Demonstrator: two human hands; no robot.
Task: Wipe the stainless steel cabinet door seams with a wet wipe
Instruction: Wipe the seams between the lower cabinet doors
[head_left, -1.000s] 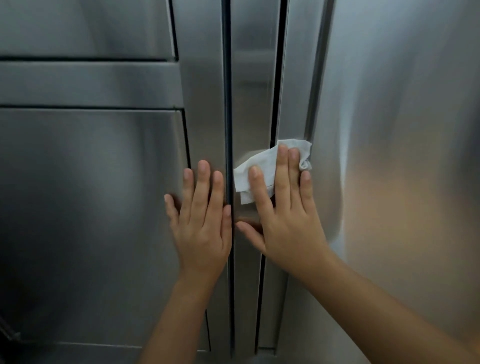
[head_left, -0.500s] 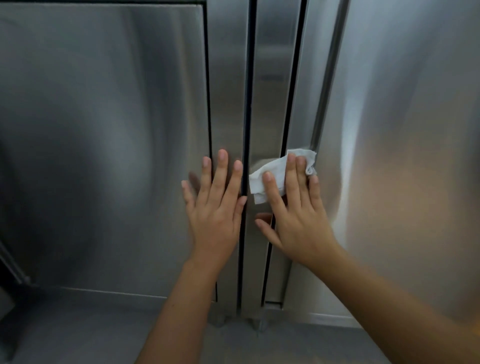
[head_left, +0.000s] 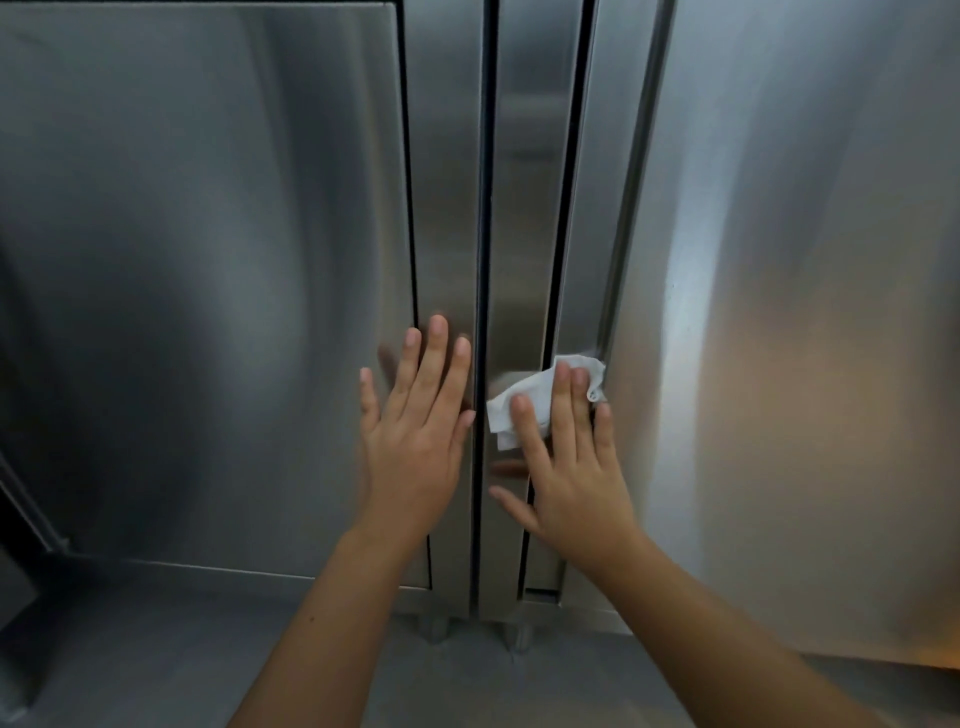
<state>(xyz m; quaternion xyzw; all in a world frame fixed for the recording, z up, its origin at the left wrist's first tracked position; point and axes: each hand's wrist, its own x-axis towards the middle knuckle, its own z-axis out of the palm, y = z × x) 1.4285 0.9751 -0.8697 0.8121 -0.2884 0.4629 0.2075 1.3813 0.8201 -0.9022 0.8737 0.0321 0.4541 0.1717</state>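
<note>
Right hand (head_left: 571, 483) on wipe (head_left: 500, 418) — apparently over seam (head_left: 569, 208)

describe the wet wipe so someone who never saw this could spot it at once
Find the stainless steel cabinet filling the view, then the dark seam right of centre. The right hand presses flat there, with the wet wipe under its fingers: crumpled, the only white thing on grey metal.

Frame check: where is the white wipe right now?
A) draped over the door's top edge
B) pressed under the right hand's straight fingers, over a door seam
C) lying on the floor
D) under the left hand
B: the wet wipe lies under the straight fingers of the right hand, across the dark seam, while the left hand rests bare on the steel panel beside it.
</note>
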